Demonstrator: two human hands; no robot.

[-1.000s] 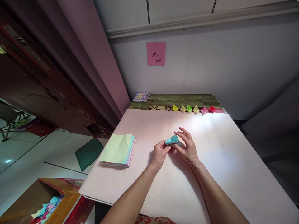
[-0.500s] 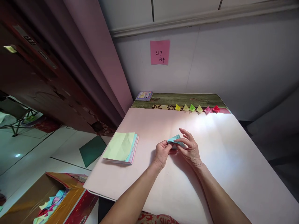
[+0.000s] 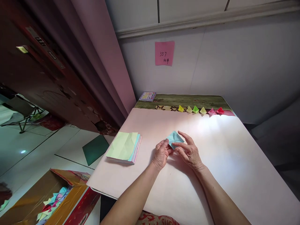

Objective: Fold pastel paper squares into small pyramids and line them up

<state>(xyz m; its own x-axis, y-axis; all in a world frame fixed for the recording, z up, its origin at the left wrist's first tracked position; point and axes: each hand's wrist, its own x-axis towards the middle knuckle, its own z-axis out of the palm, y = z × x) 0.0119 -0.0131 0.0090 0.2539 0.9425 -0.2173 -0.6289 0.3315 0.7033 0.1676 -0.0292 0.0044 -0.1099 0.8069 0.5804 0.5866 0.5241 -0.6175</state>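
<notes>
A light blue origami paper (image 3: 172,137), folded into a small square with crossing creases, is held up above the table, one corner pointing away from me. My left hand (image 3: 161,153) pinches its left corner, thumb on top and fingers beneath. Over the lower right of the paper is my right hand (image 3: 191,152), fingers spread, with one fingertip against the paper's face. Whether its thumb touches the lower edge, I cannot tell. To the left lies a stack of square paper (image 3: 123,146), pale green on top with blue and pink sheets below.
Several small folded paper pieces (image 3: 195,109) in yellow, green, pink and red line the table's far edge. A small printed pack (image 3: 147,96) lies at the far left corner. On the floor, a cardboard box (image 3: 77,193) holds colourful folded papers. A pink note (image 3: 164,53) hangs on the wall.
The blue paper has gone from a partly raised, bulky shape to a flat square facing me. My right hand's grasp has loosened, its fingers spreading. The view has shifted slightly left.
</notes>
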